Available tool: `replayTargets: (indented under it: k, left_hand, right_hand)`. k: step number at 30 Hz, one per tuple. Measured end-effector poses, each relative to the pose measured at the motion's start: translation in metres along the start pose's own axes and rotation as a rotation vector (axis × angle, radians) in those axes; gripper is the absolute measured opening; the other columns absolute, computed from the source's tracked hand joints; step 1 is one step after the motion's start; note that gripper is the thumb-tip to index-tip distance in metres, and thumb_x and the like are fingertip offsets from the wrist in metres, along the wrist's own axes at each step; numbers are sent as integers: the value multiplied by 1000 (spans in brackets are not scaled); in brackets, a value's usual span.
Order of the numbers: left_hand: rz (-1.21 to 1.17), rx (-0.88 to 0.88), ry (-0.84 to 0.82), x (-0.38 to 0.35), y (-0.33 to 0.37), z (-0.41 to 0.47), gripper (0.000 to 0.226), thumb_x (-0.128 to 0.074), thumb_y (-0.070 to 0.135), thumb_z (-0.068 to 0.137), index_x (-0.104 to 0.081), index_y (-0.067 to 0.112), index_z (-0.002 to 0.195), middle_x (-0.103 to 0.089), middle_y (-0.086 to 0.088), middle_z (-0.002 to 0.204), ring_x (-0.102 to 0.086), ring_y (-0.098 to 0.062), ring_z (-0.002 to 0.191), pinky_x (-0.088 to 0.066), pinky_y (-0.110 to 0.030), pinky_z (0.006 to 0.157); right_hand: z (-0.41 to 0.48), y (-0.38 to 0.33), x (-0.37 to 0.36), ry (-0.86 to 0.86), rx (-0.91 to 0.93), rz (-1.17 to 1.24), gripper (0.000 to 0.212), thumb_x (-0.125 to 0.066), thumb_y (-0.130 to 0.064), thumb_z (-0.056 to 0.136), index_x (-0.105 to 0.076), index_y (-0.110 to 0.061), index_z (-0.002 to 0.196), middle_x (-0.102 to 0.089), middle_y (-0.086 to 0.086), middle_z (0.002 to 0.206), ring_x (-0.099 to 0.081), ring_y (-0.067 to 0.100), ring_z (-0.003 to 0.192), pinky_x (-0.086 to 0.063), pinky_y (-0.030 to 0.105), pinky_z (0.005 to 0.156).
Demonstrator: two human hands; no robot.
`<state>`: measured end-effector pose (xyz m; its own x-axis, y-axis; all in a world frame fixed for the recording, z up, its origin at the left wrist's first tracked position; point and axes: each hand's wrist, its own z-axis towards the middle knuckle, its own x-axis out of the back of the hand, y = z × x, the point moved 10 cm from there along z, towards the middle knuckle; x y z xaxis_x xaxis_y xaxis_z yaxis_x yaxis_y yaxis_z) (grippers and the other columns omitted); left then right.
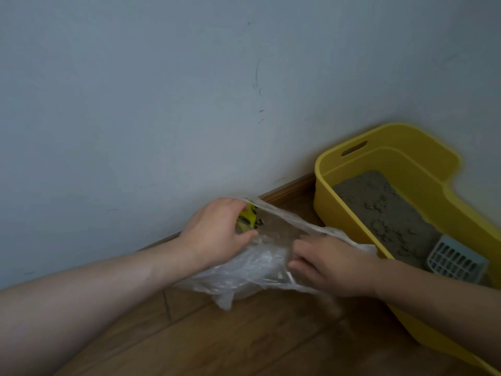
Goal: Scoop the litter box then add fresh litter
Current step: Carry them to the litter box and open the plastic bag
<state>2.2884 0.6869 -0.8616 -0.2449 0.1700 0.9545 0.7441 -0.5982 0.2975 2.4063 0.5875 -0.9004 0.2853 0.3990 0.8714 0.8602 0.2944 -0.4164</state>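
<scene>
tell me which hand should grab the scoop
Probably right: both hands hold the plastic bag, but the right hand is nearest the scoop in the litter box; the left hand is farther off.

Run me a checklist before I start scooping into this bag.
1. Plastic bag gripped by left hand and right hand: ok.
2. Bag mouth open wide enough: cannot tell.
3. Scoop in view, at the near end of the litter box: ok.
4. Litter box right beside the bag: ok.
5. A hand free to take the scoop: not ok, both hold the bag.
6. Lumps showing in the litter: ok.
</scene>
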Motion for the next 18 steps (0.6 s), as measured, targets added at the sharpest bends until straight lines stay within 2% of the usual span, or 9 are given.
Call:
replayTargets:
  k: [2,4,7,9,11,12,14,16,18]
  left_hand:
    - [74,-23,-34,4,-3,2,55,-71,44,79,-56,26,129,-62,-1,126,-54,-24,119,-43,-33,102]
    - [223,-117,-56,5,1,2,65,-67,25,78,-47,28,140,-53,-4,140,-45,-28,131,-29,-35,114]
    - [392,-257,-191,-5,18,-6,70,-54,9,86,-36,36,148,-31,-2,157,-21,-26,148,4,-47,122]
    - [418,-335,-320,-16,31,-15,61,-52,10,92,-44,46,140,-18,5,163,-4,-24,152,15,-61,116]
    - [389,-381,-395,-24,38,-22,41,-58,15,91,-64,46,116,-20,8,163,4,-22,153,17,-67,112]
    - [371,-390,-395,-25,38,-23,30,-61,15,90,-70,42,101,-27,9,161,2,-22,153,18,-67,113]
    - [306,-420,-302,-18,38,-23,22,-60,13,84,-69,32,76,-49,7,148,-20,-21,150,15,-63,115]
    - [271,-528,-110,0,47,-25,22,-57,11,76,-63,28,63,-67,6,123,-48,-22,134,-2,-65,115]
    - [254,-639,89,17,57,-29,21,-54,12,75,-60,26,61,-72,7,103,-59,-22,116,-19,-66,113]
  right_hand:
    - [-11,-3,-8,-56,-4,19,20,-38,-46,102,-48,-33,91,-55,-13,90,-52,6,82,-48,32,78]
    - [-20,-7,-13,-95,-15,22,21,-38,-47,101,-47,-33,88,-53,-13,87,-51,6,78,-47,31,75]
    - [-27,-9,-15,-100,-60,26,21,-39,-45,102,-46,-31,89,-49,-12,84,-49,7,75,-44,29,70]
    - [-29,-9,-14,-81,-87,19,21,-38,-45,102,-48,-30,90,-50,-11,85,-49,7,74,-42,29,68]
    - [-31,-7,-13,-56,-123,2,22,-37,-45,103,-47,-30,90,-50,-11,86,-50,8,75,-38,29,67]
    - [-32,-6,-12,-37,-138,-5,22,-37,-45,102,-46,-30,89,-49,-11,86,-50,9,76,-36,28,68]
    - [-34,-4,-10,1,-160,16,23,-36,-49,101,-44,-32,88,-47,-12,88,-48,6,78,-37,27,69]
    - [-34,0,-5,53,-180,104,23,-35,-51,101,-47,-32,94,-48,-14,91,-48,3,80,-39,26,71]
    - [-32,1,8,147,-184,155,25,-33,-48,102,-51,-31,102,-55,-13,95,-51,5,84,-42,29,73]
